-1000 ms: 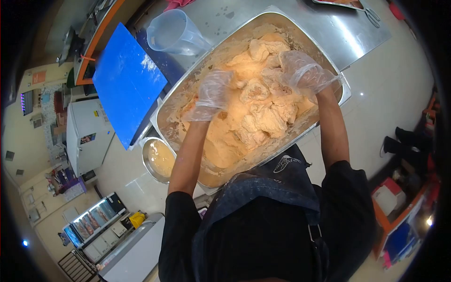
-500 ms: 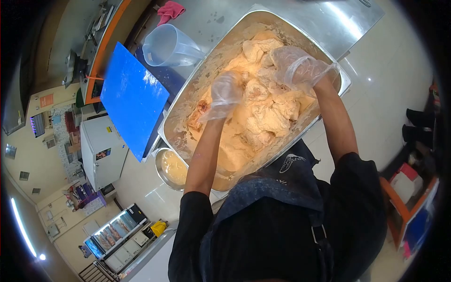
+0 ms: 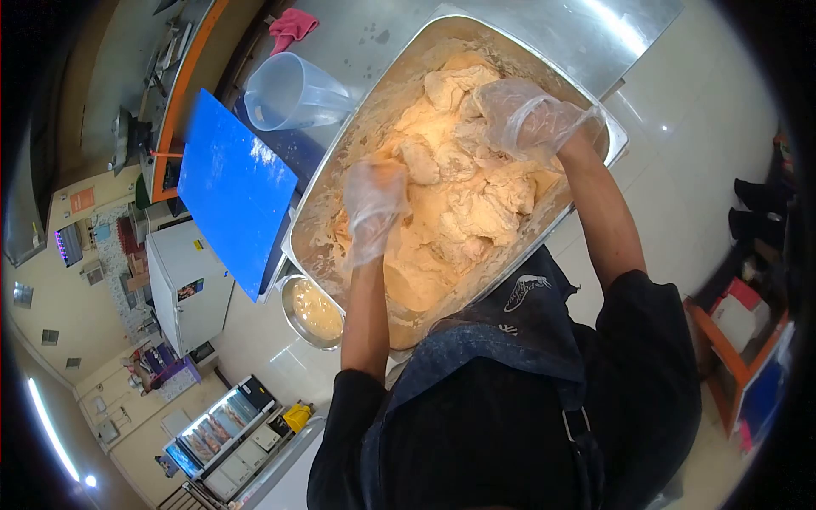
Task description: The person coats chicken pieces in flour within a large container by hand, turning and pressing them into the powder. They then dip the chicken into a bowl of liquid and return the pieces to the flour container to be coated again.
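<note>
A metal tray (image 3: 552, 72) is holding a heap of orange-tinted flour (image 3: 421, 285) and lumpy coated pieces (image 3: 489, 208). The pieces are lying mostly in the middle and right half of the tray, with looser flour spreading toward its near side.

The left hand (image 3: 376, 206), gloved in clear plastic, is reaching into the left part of the tray, its fingers curling down at the flour beside the coated pieces; whether they are grasping anything, I cannot tell. The right hand (image 3: 525, 121), gloved likewise, is resting against the coated pieces toward the tray's far right side; its fingers are bending downward, and I cannot tell whether they are gripping a piece.

A clear plastic jug (image 3: 293, 93) is standing just beside the tray's far left side, and a pink cloth (image 3: 293, 30) is lying farther out from the tray. A blue board (image 3: 234, 195) is sitting left of the tray. A bowl (image 3: 289, 316) of pale liquid (image 3: 316, 310) is showing just beside the tray's near left corner. A dark apron (image 3: 529, 293) is hanging at the tray's near side.
</note>
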